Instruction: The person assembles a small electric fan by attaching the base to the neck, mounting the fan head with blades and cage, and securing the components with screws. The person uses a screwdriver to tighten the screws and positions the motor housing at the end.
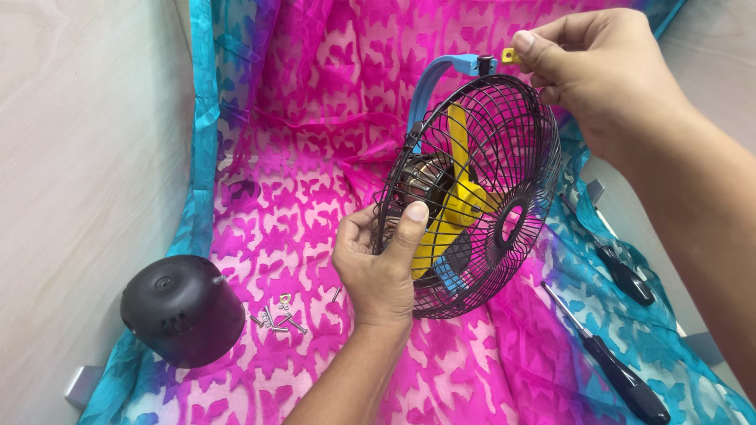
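Fingers of the left hand [378,264] clamp the rear rim of the fan [472,193], thumb up across the wire cage, forearm rising from below. The right hand [602,71] reaches in from the right, fingertips pinched on a yellow clip [509,56] at the cage's top edge. Fan stands tilted over pink cloth [315,102]; screws [277,317] and a black cap [181,309] lie left, screwdrivers [610,362] right.

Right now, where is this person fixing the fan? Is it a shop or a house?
Probably a home, not a shop. The fan is held over a pink and blue patterned cloth spread on a pale floor, with loose screws and two screwdrivers lying on the cloth.
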